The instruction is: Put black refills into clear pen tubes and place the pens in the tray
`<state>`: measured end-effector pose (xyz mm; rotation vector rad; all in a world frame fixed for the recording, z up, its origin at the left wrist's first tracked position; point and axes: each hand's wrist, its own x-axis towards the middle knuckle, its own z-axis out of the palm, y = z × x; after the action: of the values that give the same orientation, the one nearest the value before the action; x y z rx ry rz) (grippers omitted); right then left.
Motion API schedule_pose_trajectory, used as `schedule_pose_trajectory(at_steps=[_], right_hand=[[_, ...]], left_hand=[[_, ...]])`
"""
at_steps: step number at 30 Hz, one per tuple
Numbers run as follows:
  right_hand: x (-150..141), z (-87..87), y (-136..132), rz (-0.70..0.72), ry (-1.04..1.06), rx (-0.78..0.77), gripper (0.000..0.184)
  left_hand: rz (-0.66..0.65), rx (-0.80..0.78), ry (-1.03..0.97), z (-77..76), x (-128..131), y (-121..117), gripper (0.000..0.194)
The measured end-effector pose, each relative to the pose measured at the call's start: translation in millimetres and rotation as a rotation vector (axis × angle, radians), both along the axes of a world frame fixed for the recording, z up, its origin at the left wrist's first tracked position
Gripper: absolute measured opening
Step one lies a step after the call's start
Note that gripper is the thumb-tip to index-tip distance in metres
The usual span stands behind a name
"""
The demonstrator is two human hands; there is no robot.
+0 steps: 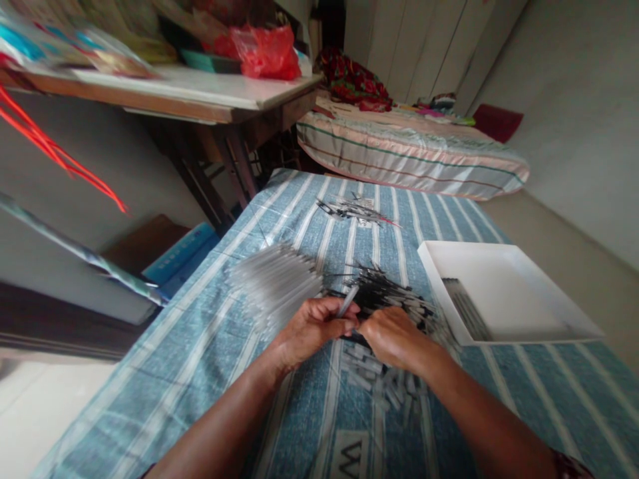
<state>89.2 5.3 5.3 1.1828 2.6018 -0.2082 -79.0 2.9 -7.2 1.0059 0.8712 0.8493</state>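
Note:
My left hand (pixel 314 326) is closed in a pinch on a short, slim grey translucent tube (pixel 348 301), which tilts up between thumb and fingers. Right beside it, my right hand (pixel 392 336) is closed like a fist, its fingertips meeting the left ones; what they grip is hidden. Left of the hands lies a stack of long translucent tubes (pixel 277 279), side by side. Behind the right hand spreads a pile of thin black and grey sticks (pixel 387 289). Nearer me, small clear cap-like pieces (pixel 384 379) lie scattered.
A white open box (pixel 529 286) at the right holds several slim grey sticks (pixel 465 309) along its left side. Farther back on the striped cloth (pixel 299 412) lies a small heap of thin pieces (pixel 354 210). A side table (pixel 214 93) and a bed (pixel 409 146) stand beyond.

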Motion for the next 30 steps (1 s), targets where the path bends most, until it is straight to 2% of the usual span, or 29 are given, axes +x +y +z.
schedule_pose_trajectory(at_steps=[6,9,14,18,20,26,30], right_hand=[[-1,-1.7,2,-0.026,0.018,0.004,0.028],[0,-4.2,3,-0.050,0.098,0.002,0.025],[14,-11.8,2,-0.185,0.575,-0.087,0.017],[27,-17.6,-3,-0.363,0.972,-0.306,0.006],[31,-19.2,-4,-0.419,1.116,-0.398,0.009],[40,-21.4,-3,-0.401,1.427,-0.452,0.013],[41,-20.3,-4,-0.392,1.460,-0.367,0.011]], left_hand=[[0.008,0.027,0.008,0.2,-1,1,0.032],[-0.004,0.025,0.007,0.3,-2,1,0.038],[-0.007,0.036,0.035,-0.5,-2,1,0.040],[-0.065,0.049,0.049,-1.1,-1,0,0.032],[-0.091,0.051,0.058,-1.5,0,0,0.029],[-0.178,0.063,0.158,-3.5,-1,0,0.026],[-0.223,0.088,0.182,-2.0,1,-1,0.029]])
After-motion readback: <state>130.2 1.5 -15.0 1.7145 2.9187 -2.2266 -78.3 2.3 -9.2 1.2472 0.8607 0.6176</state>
